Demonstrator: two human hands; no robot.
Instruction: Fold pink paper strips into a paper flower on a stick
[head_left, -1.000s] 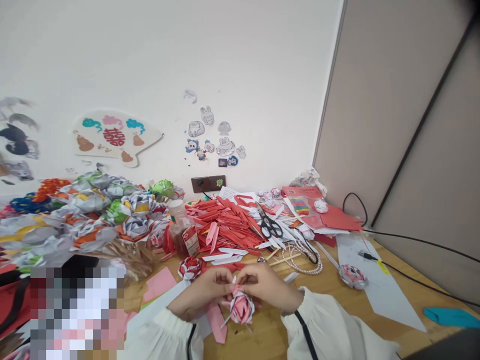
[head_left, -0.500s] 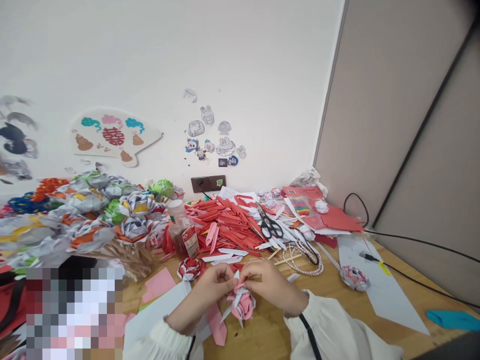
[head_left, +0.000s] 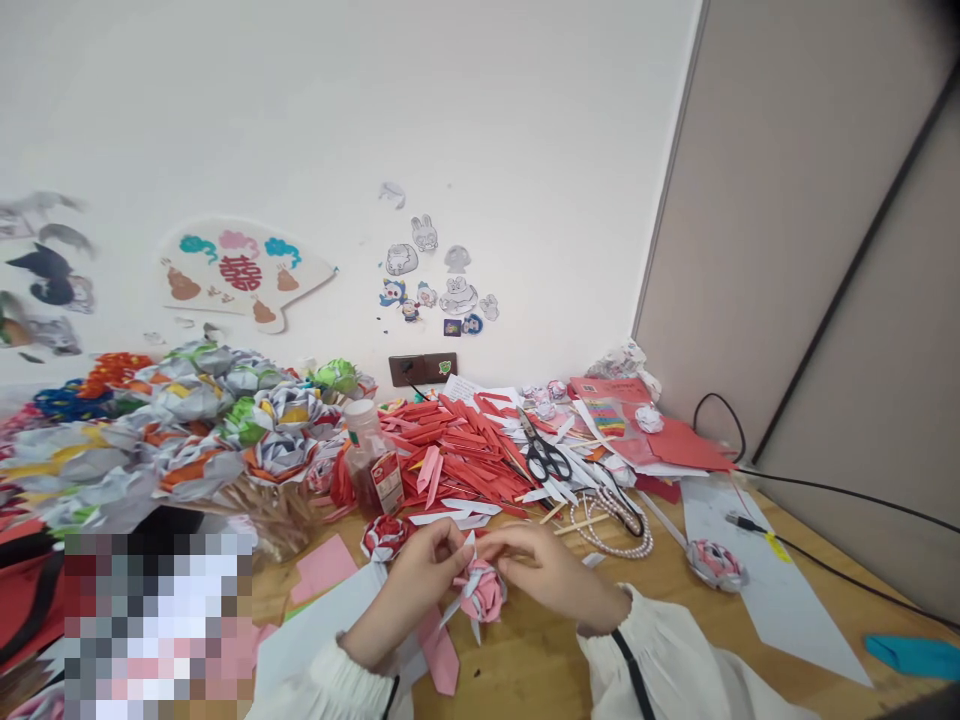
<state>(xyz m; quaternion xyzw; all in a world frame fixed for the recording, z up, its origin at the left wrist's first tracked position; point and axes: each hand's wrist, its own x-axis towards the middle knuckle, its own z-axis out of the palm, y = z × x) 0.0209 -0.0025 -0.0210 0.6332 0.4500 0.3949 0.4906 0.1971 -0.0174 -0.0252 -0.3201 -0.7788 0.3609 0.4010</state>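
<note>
A pink and white folded paper flower (head_left: pixel 482 592) hangs between my two hands above the wooden table, its bloom toward me and white pointed strips sticking out. My left hand (head_left: pixel 422 570) is closed, thumb and finger pinching the flower's upper left side. My right hand (head_left: pixel 544 575) is closed at the upper right side, with its fingertips against the paper. Beyond my left hand lies a red and white paper flower (head_left: pixel 385 538). A pink paper strip (head_left: pixel 439 650) lies below my left wrist.
Red folded strips (head_left: pixel 457 450) are heaped ahead, with black scissors (head_left: pixel 546 458) and a pearl string (head_left: pixel 619 550) at their right. A bottle (head_left: pixel 364 440) and many paper flowers (head_left: pixel 277 440) stand left. Another flower (head_left: pixel 716 565) and a cable (head_left: pixel 817 560) lie right.
The view has shifted slightly, moving the scene a little to the right. The flower has tilted and sits slightly higher between my hands, and my right fingers have shifted on it.
</note>
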